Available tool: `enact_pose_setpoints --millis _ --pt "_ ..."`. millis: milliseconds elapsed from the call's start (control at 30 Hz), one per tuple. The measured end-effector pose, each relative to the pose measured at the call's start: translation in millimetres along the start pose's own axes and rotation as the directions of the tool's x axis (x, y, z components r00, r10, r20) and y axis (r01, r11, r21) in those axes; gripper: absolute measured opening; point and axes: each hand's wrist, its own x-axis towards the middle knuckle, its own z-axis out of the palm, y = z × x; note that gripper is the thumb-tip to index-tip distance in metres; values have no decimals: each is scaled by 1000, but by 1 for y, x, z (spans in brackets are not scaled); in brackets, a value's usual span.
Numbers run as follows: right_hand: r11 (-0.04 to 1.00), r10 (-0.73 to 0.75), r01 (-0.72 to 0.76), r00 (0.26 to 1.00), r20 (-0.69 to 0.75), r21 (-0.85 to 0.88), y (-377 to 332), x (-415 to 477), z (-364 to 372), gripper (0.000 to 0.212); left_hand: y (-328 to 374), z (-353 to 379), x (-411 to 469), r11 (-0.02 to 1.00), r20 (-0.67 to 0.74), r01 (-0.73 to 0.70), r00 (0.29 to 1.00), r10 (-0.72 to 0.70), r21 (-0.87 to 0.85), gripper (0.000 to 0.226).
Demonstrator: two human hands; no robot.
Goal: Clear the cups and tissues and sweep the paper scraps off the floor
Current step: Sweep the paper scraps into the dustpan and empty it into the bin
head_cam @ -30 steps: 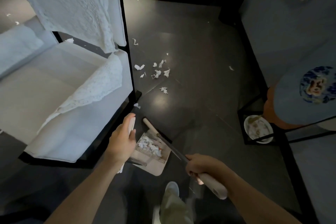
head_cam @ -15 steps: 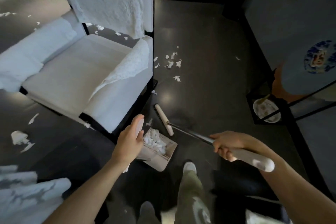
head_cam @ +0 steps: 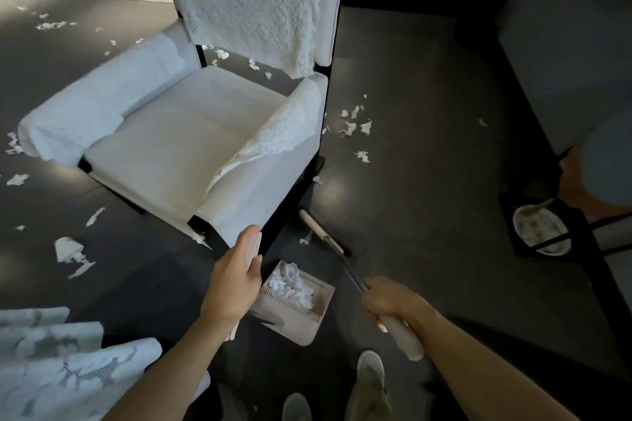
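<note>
My right grip (head_cam: pixel 390 301), closed round the broom (head_cam: pixel 316 227), has drawn nearer the dustpan (head_cam: pixel 307 328) my left grip (head_cam: pixel 232 287) holds; tilting could spill its scraps (head_cam: pixel 290 284).

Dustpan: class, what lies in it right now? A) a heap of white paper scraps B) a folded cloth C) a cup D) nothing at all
A: white paper scraps are heaped in the dustpan, which the left hand holds by its handle, while the right hand holds the broom.
</note>
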Motion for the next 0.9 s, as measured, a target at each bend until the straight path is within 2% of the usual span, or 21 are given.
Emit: enact_pose_setpoints --millis 33,67,167,367,467,633,800,900 --pt "1000 -12 12 1000 18 -7 -2 0 3 31 1 1 7 1000 2 -2 1000 2 -4 45" --pt "998 -20 16 998 60 62 -1 -1 8 39 3 3 12 1000 6 -2 1000 2 -8 45" --pt "931 -32 -29 987 160 363 10 -17 12 54 7 7 19 1000 28 -11 1000 11 -13 44" --pt "890 -23 -124 948 316 438 23 -50 -32 56 8 2 25 999 48 -10 999 12 -48 43" --pt "862 -15 -130 960 280 491 31 -59 -51 56 18 4 29 998 37 -5 999 7 -64 43" --pt "787 28 -158 975 221 596 35 -38 -104 43 43 14 63 999 6 -33 999 33 -20 44" --pt "833 34 -95 992 122 544 23 12 -170 55 68 37 117 1000 -26 -8 1000 8 1 42" --pt "876 29 -23 1000 -5 481 12 55 -206 43 82 53 153 999 -36 33 999 -32 31 40"
